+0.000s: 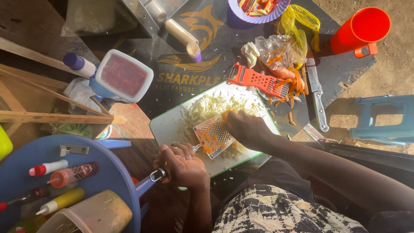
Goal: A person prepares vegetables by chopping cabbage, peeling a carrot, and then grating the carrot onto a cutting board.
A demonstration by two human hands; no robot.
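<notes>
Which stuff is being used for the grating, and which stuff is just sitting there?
In use:
left hand gripping the grater handle
metal grater
right hand pressing a carrot piece, mostly hidden
white cutting board
shredded pile

Lying about:
red slicer
knife
orange cup
sauce bottles
blue stool

A flat metal grater [213, 134] with a slim handle lies tilted across a white cutting board [172, 125] with a green rim, its perforated face flecked with orange shreds. A stub of carrot [225, 115], orange and mostly hidden, presses against the grater's upper edge. Pale shredded cabbage [211, 105] is heaped on the board just beyond the grater, and grated carrot [208, 149] gathers beneath its lower end.
</notes>
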